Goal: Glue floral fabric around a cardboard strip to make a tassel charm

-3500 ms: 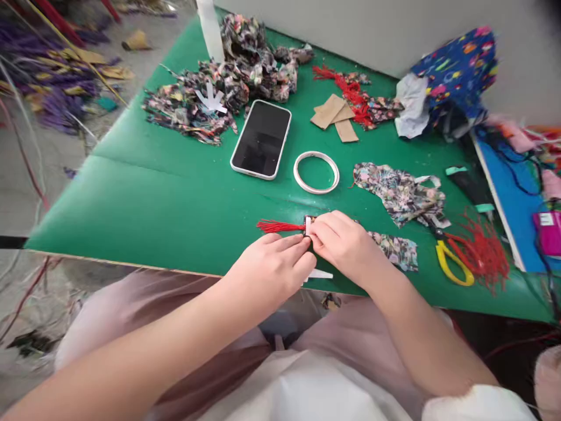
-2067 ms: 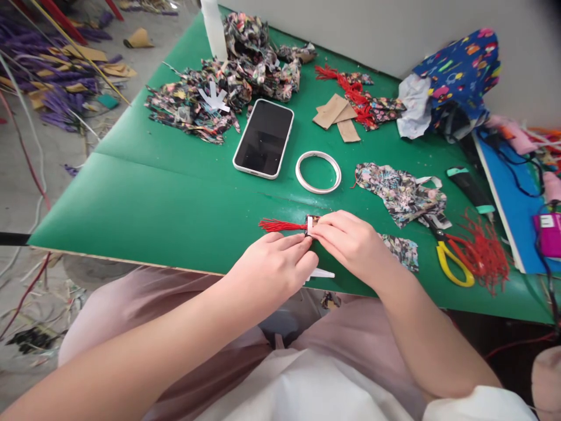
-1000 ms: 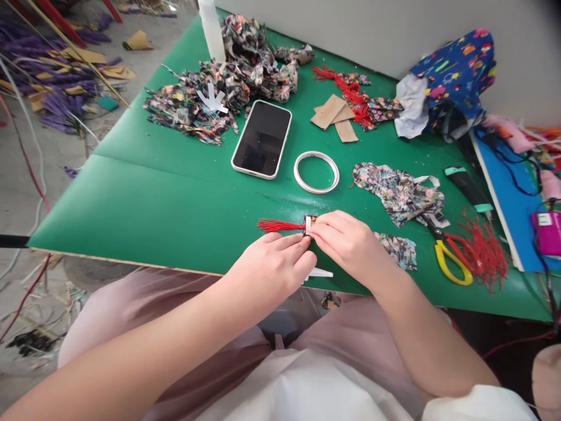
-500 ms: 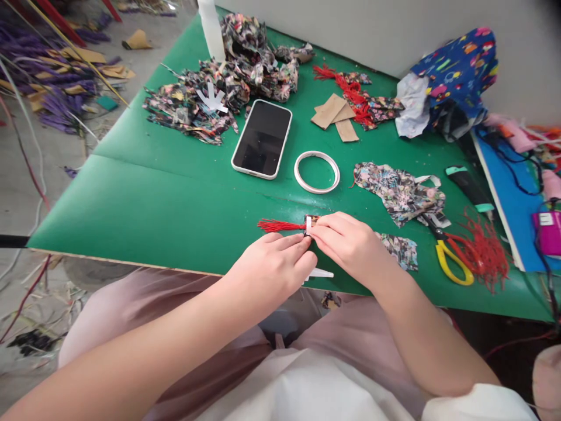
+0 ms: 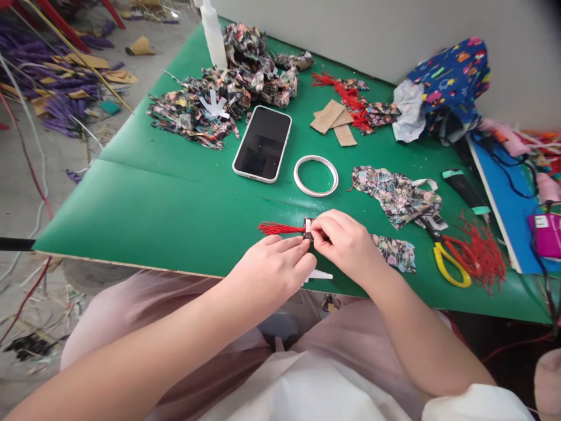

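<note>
A small dark floral fabric piece lies near the table's front edge, with a red thread tassel sticking out to its left. A short white strip of tape runs across the fabric. My left hand holds the fabric down with its fingertips at the lower edge. Thumb and forefinger of my right hand are pinched together at the strip's right side; my fingers partly cover the fabric. Below my hands a white nozzle-like tip shows, its rest hidden.
On the green table are a phone, a tape roll, floral cloth scraps, yellow-handled scissors, red threads, brown card pieces and a white bottle. A dark cutter lies at right.
My right hand's fingers have curled and drawn slightly back to the right, showing more of the white strip and fabric. My left hand stays on the fabric. The view has shifted slightly.
</note>
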`<action>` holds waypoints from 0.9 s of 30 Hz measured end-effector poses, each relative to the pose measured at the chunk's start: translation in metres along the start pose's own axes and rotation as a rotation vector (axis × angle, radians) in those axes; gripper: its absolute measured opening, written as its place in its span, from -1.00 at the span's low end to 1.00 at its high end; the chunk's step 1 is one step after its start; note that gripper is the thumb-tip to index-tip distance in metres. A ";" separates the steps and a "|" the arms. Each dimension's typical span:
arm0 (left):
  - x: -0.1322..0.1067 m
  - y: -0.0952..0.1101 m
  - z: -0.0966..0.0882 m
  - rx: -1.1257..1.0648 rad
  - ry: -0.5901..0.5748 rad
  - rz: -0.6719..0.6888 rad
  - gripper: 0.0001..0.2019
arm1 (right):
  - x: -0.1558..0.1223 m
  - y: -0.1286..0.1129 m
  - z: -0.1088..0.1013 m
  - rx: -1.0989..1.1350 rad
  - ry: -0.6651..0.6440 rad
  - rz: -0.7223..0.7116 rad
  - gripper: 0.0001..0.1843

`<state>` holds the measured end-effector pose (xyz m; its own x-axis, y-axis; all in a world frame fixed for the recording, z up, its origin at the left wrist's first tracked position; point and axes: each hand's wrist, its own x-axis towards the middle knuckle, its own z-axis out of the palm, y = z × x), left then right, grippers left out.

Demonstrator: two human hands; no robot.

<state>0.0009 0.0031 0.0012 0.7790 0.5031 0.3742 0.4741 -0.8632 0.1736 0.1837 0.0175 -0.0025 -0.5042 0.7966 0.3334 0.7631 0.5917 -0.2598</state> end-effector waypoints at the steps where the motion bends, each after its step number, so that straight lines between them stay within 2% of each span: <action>1: 0.000 0.000 0.000 -0.001 0.000 0.002 -0.82 | 0.000 0.000 0.001 0.024 0.009 0.037 -0.85; 4: -0.001 0.001 0.001 0.000 -0.009 0.000 -0.83 | 0.000 0.000 0.002 0.123 0.036 0.140 -0.86; 9: -0.003 0.000 0.003 -0.014 -0.021 0.000 -0.86 | 0.002 0.007 0.005 0.400 0.044 0.424 -0.93; 16: 0.000 -0.001 0.000 -0.023 -0.051 -0.019 -0.89 | 0.002 0.013 0.007 0.599 0.023 0.605 -0.91; 22: 0.003 -0.001 0.000 -0.051 -0.084 -0.054 -0.95 | 0.003 0.013 0.003 0.681 -0.008 0.674 -0.84; 27: 0.006 -0.002 -0.003 -0.072 -0.108 -0.063 -0.93 | 0.003 0.016 0.003 0.599 0.044 0.640 -0.81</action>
<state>0.0037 0.0075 0.0060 0.7900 0.5550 0.2605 0.4961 -0.8283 0.2604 0.1932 0.0296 -0.0085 -0.0269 0.9996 -0.0075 0.5476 0.0085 -0.8367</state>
